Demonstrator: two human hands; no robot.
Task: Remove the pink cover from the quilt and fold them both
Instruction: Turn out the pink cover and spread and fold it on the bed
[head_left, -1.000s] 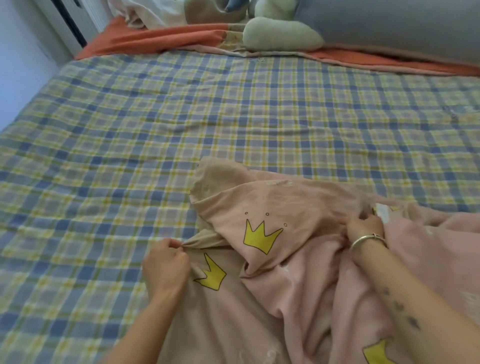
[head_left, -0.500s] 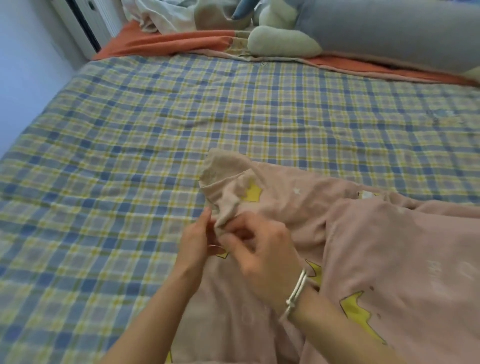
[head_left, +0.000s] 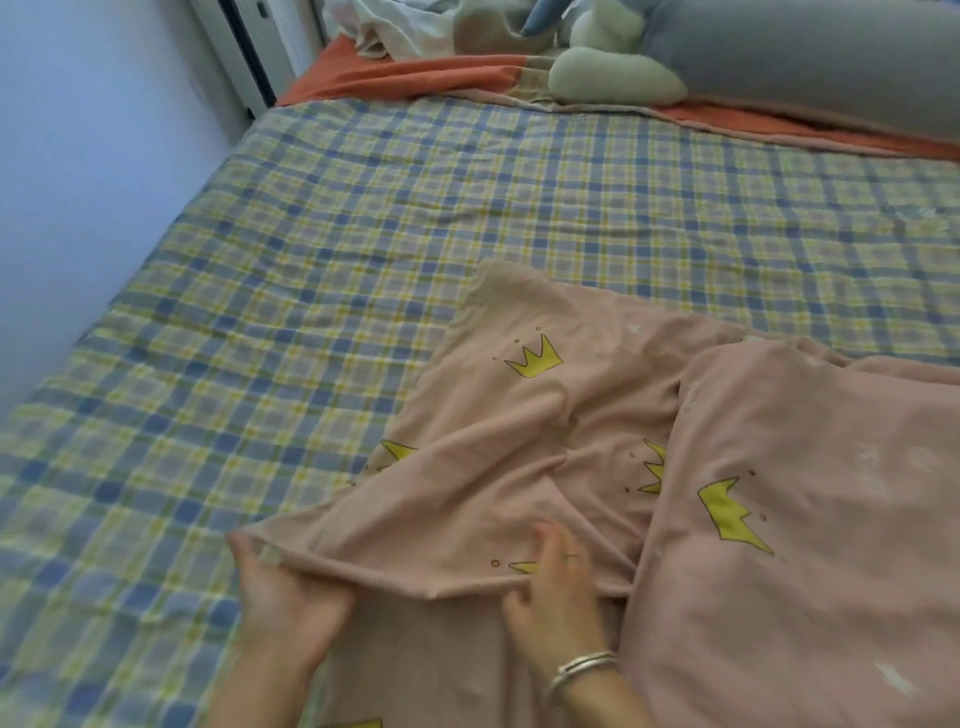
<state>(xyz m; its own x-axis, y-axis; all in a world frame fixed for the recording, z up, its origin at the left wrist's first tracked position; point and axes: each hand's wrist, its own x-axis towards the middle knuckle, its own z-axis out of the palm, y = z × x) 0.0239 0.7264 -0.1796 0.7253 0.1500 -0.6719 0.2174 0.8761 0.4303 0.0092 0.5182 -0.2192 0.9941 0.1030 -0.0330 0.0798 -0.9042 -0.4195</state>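
Observation:
The pink cover (head_left: 545, 431), printed with yellow crowns, lies rumpled over the near right of the bed, its far corner pointing toward the pillows. The quilt itself is hidden inside it. My left hand (head_left: 285, 597) grips a folded edge of the cover at its near left end, thumb on top. My right hand (head_left: 556, 592), with silver bangles at the wrist, holds the same edge a little to the right, fingers spread over the fabric and thumb tucked beneath.
A blue and yellow checked sheet (head_left: 311, 260) covers the bed. At the head lie an orange blanket (head_left: 395, 78), a pale stuffed toy (head_left: 613, 78) and a long grey pillow (head_left: 805, 57). A pale wall (head_left: 78, 156) runs along the left side.
Both hands have let go of the cover's far corner and come back toward me, spreading apart along a near edge. The corner now lies flat with its crown showing.

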